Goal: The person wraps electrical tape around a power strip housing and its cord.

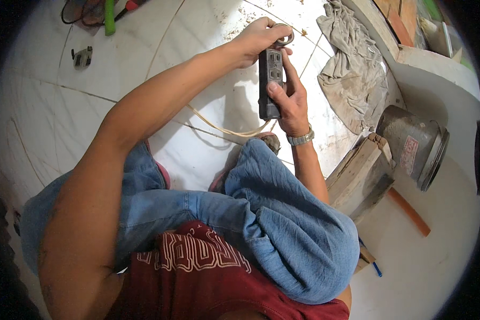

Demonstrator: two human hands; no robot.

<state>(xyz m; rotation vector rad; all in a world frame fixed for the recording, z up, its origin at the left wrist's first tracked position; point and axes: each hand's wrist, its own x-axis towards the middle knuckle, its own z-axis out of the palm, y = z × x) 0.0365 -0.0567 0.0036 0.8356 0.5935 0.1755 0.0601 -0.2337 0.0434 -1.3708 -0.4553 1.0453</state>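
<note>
A black power strip (270, 110) with several outlets stands out in front of me, its long side pointing away. My right hand (293, 105) is closed around its right side, the thumb pressing on its face below the outlets. At its far end, my left hand (257, 40) is closed, pinching a dark ring that looks like a roll of tape (289, 39). Whether a strip of tape runs from the roll to the power strip is too small to tell. A pale cord (226, 131) leaves the near end of the strip and curves left above the floor.
A crumpled grey cloth (352, 69) lies on the tiles at right. Nearer are a dirty bucket (410, 138) on its side, a wooden block (360, 168) and an orange strip (409, 210). A small device (82, 57) and a green-handled tool (110, 18) lie far left.
</note>
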